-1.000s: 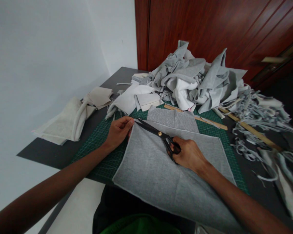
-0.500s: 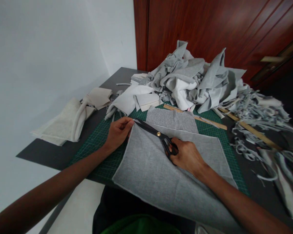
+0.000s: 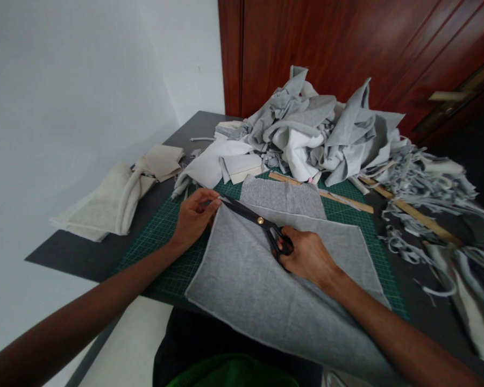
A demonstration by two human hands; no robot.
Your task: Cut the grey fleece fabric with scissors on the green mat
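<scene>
A large grey cloth (image 3: 242, 279) lies across the green cutting mat (image 3: 157, 236) and hangs over the table's front edge. My left hand (image 3: 196, 217) pinches the cloth's far left corner between thumb and fingers. In my right hand (image 3: 306, 255) is a pair of black scissors (image 3: 260, 220), fingers wrapped through the handles. The blades look nearly closed, and their tips reach the corner beside my left fingertips. Just beyond the cloth's far edge lies a smaller speckled grey fabric piece (image 3: 284, 198), partly covered by it.
A heap of grey and white fabric (image 3: 310, 123) rises at the back, against a reddish wooden door (image 3: 326, 43). Thin fabric strips (image 3: 431, 177) pile up at the right. Wooden rulers (image 3: 347, 202) lie on the mat and beside it. Folded cream cloth (image 3: 108, 204) sits at the left.
Both hands, the scissors and the cloth stay almost as they were. The left fingers have shifted slightly at the corner, and the whole view has moved a little.
</scene>
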